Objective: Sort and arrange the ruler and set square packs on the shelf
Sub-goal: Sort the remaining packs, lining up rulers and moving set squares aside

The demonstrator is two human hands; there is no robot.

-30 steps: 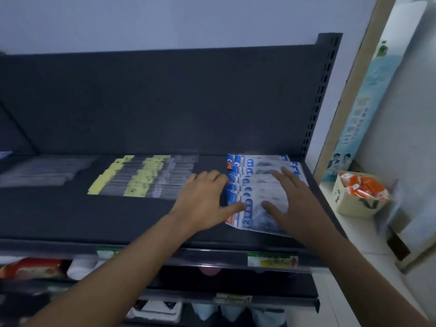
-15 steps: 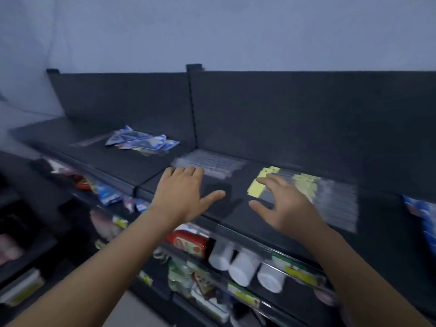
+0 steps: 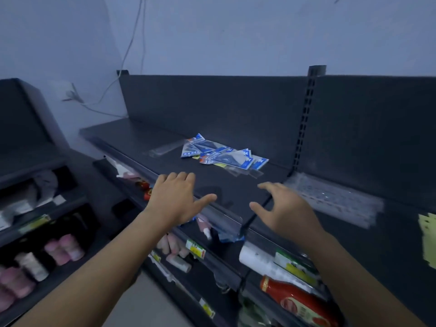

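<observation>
A loose pile of blue and white set square packs [image 3: 224, 155] lies on the dark top shelf [image 3: 146, 147], with a clear ruler pack [image 3: 165, 149] at its left. Clear ruler packs [image 3: 330, 199] lie in a row on the shelf section to the right, and a yellow-topped pack [image 3: 428, 239] shows at the right edge. My left hand [image 3: 179, 199] hovers over the shelf's front edge, fingers spread, holding nothing. My right hand [image 3: 283, 208] hovers beside it with loosely bent fingers, also empty. Both hands are short of the blue pile.
A perforated upright post [image 3: 304, 119] divides the two shelf sections. Lower shelves hold a red bottle [image 3: 297, 300], white rolls [image 3: 257, 258] and pink items [image 3: 68, 249]. Another dark shelf unit [image 3: 23, 128] stands at the left. A white cable [image 3: 132, 43] hangs down the wall.
The view has swung left from the sorted blue packs, past the yellow-topped packs, to the untidy blue pile. Both hands left the blue stack and now hover empty over the shelf edge.
</observation>
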